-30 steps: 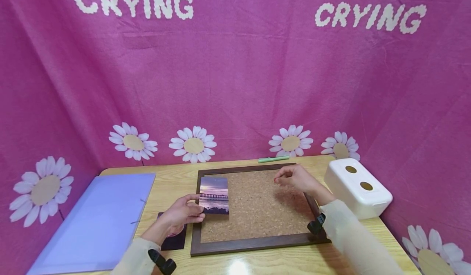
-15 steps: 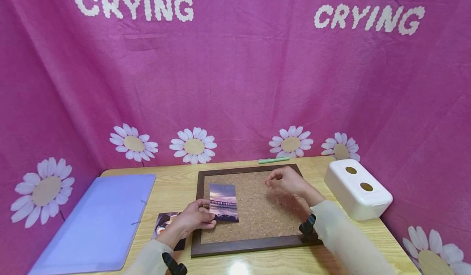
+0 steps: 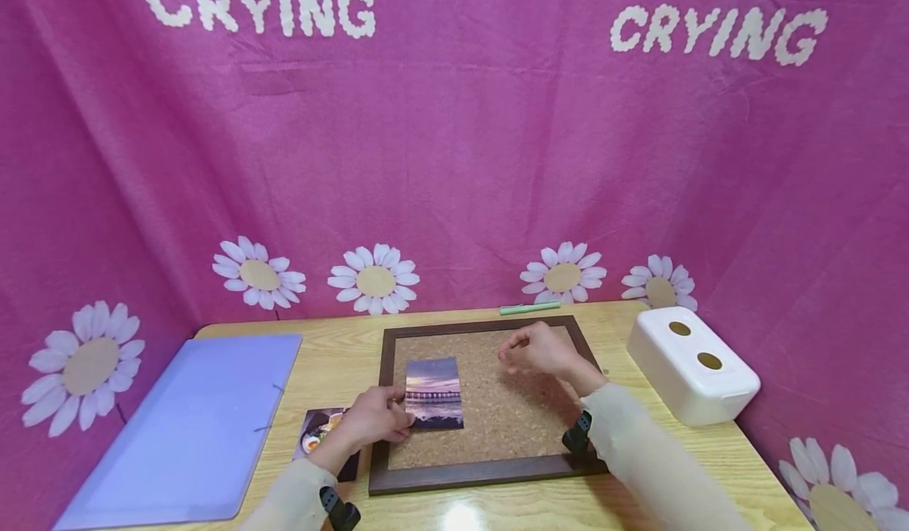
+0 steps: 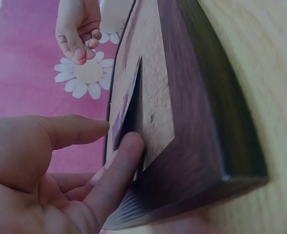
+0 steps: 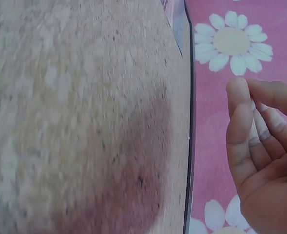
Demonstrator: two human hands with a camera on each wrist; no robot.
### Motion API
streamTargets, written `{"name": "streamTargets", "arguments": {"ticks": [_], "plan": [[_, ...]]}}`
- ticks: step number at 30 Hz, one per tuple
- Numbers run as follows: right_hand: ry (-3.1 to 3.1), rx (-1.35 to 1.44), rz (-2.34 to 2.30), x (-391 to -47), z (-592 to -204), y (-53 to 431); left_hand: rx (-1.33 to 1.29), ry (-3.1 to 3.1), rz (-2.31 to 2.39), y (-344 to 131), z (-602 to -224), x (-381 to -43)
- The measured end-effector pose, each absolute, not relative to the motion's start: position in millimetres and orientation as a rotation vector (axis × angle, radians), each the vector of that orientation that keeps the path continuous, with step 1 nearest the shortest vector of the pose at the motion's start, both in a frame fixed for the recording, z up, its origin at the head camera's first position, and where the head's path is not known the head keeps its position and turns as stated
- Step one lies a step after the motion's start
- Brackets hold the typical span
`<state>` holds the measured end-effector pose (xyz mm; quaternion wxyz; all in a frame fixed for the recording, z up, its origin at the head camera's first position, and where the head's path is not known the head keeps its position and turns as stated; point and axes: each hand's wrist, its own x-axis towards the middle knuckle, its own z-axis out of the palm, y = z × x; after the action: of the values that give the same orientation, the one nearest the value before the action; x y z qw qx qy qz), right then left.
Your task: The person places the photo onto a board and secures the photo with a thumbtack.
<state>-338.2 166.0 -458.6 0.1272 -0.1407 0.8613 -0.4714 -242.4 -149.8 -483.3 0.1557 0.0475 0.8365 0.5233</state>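
My left hand holds a photo of a pier at sunset by its lower left edge, over the left part of a cork board with a dark wooden frame. In the left wrist view the photo tilts, with one end raised off the cork. Above the right half of the board, my right hand pinches a small red thing between thumb and fingertip. The fingers hide most of it, so its shape cannot be told. A second photo, showing food, lies left of the board, partly behind my left forearm.
A pale blue plastic folder lies on the table's left side. At the right stands a white box with two round holes. A green stick-like object lies behind the board, before the pink curtain.
The left hand has carried the pier photo to the right and slightly toward the front, further onto the cork. The right hand has moved left, nearer the photo. More of the food photo shows.
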Motion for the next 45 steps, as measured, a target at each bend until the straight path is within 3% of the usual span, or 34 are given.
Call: {"name": "streamTargets", "arguments": {"ticks": [10, 19, 45], "plan": [[2.526, -0.491, -1.322, -345.2, -468.0, 137.3, 0.251, 2.76, 1.125, -143.2, -469.5, -240.0], [2.49, -0.416, -1.341, -346.3, -477.5, 101.2, 0.367, 2.979, 0.81, -136.1, -478.7, -243.5], [2.587, -0.332, -1.248, -361.2, -497.9, 52.1, 0.39, 2.993, 0.793, -136.9, -481.3, -241.9]]}}
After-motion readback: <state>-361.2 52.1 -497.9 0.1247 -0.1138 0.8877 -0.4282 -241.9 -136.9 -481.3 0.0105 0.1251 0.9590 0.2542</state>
